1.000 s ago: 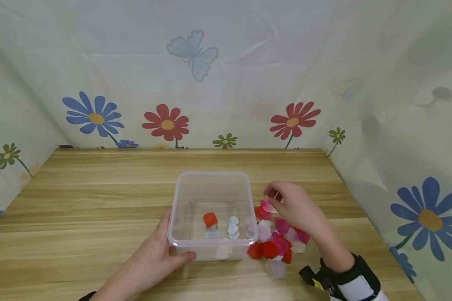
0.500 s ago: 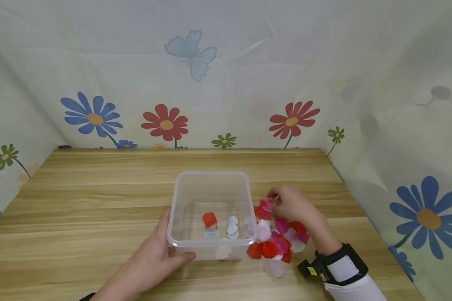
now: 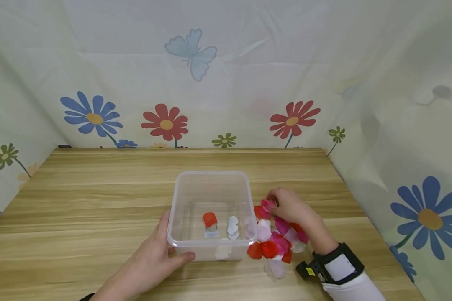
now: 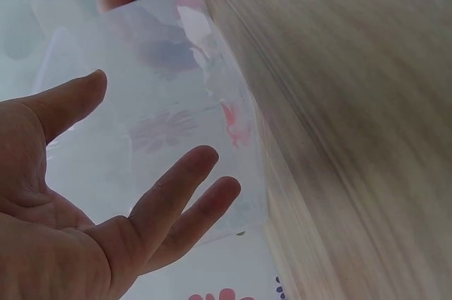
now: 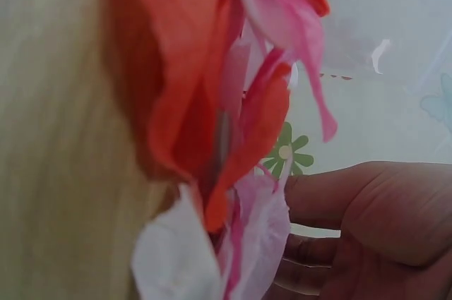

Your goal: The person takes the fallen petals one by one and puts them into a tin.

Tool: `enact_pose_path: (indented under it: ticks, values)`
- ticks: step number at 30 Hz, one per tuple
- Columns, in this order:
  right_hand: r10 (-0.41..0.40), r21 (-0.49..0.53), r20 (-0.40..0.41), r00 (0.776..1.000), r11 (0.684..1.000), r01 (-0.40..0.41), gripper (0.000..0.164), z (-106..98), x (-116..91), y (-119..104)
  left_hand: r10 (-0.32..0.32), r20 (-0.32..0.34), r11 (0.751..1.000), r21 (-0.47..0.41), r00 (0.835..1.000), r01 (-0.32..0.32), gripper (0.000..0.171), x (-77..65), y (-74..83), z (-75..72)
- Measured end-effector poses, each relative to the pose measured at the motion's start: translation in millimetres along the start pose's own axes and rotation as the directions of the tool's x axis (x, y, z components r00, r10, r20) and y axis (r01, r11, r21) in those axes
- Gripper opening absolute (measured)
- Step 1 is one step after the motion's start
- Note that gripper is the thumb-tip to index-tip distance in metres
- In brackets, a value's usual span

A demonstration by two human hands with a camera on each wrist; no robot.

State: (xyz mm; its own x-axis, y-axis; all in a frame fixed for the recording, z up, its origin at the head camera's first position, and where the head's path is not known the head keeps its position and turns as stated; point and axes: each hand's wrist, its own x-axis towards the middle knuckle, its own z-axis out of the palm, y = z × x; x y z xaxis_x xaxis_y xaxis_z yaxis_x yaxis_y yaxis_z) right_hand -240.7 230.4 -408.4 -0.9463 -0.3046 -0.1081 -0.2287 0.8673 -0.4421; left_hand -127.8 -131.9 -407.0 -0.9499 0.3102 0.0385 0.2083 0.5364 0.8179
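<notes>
Artificial flower petals (image 3: pixel 280 241) in red, pink and white lay heaped on a wood-grain table (image 3: pixel 98 184) just right of a clear plastic box (image 3: pixel 211 242), as a person's right hand (image 3: pixel 291 207) reached the heap's far end. Its fingertips met a pink petal (image 3: pixel 268 205); whether they had pinched it could not be told, petals hiding the tips in the right wrist view. The left hand (image 3: pixel 156 253) lay relaxed against the box's left side, thumb at the front, fingers fairly straight. Inside the box were a red petal (image 3: pixel 209 219) near the middle and pale petals (image 3: pixel 233 228) toward the right wall.

Thin and overlapping, the petals beside the box looked apt to cling together; a light pinch at one free edge and a small sideways slide seemed the surest way to part one from its neighbours. Gentle contact from the left hand looked enough to steady the box.

The box's rim stood above the heap, its right wall close to the nearest petals, so any move across that side called for height. The tabletop stretched widest beyond the box and to its left.
</notes>
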Motion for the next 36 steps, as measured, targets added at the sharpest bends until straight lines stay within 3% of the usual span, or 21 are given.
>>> enact_pose_path:
  ticks: [14,19,29,36]
  values:
    - [0.042,0.103,-0.046,0.998,0.994,-0.037,0.009,-8.7,-4.0,-0.5,0.01,0.011,1.0,-0.015,1.0,-0.01,0.1,0.2,-1.9,0.1]
    - [-0.022,0.091,-0.125,0.992,0.995,0.034,0.009,-18.9,-10.7,-8.7,0.028,0.011,0.999,-0.025,1.0,-0.027,0.1,0.0,-2.1,0.3]
    - [-0.106,0.061,-0.269,0.957,0.99,0.127,0.013,-32.6,-22.6,-23.3,0.021,0.013,0.999,-0.046,1.0,-0.021,0.101,-0.2,-1.9,0.7]
    - [-0.192,0.039,-0.379,0.905,0.974,0.223,0.017,-37.8,-32.0,-38.0,0.036,0.013,0.999,-0.04,0.999,-0.036,0.101,-0.5,-2.9,0.3]
